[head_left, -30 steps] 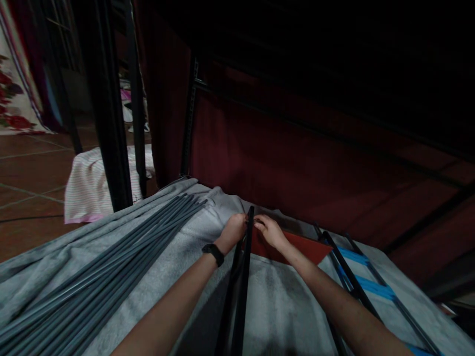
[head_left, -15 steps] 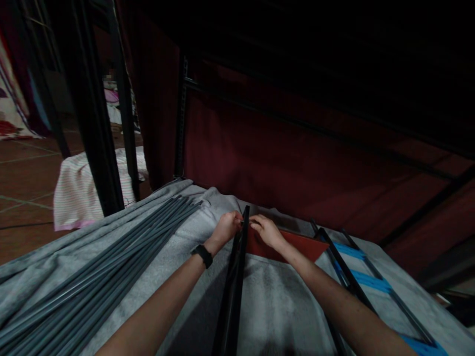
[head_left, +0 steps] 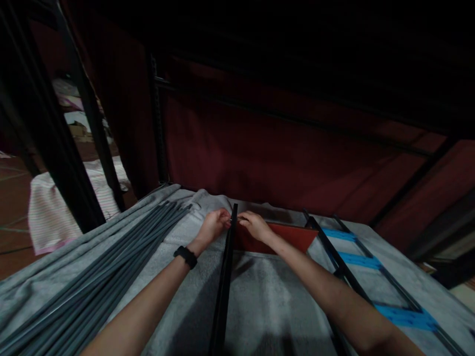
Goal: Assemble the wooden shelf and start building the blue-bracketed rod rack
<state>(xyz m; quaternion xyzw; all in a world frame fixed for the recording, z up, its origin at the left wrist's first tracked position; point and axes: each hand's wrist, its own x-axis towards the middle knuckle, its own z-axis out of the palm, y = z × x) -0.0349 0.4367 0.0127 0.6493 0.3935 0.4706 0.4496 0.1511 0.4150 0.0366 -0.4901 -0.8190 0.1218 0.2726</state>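
A long black metal bar (head_left: 224,282) runs away from me over the grey blanket, its far end between my two hands. My left hand (head_left: 214,225), with a black watch on its wrist, is closed at the bar's left side, thumb and fingers pinched together. From the other side, my right hand (head_left: 255,226) pinches something small and thin against the bar; it is too small to name. Behind and below my right hand lies a flat reddish-orange panel (head_left: 285,238), which meets the bar on its left.
Many thin grey rods (head_left: 111,277) lie bundled on the grey blanket (head_left: 274,291) at left. Black frame parts with blue bands (head_left: 358,260) lie at right. A dark red curtain (head_left: 289,153) hangs behind; black posts (head_left: 48,118) stand at left near a striped cloth (head_left: 52,207).
The view has shifted right, so everything sits further left. The black bar has turned slightly and shows a narrower face. Both hands stay at its far end.
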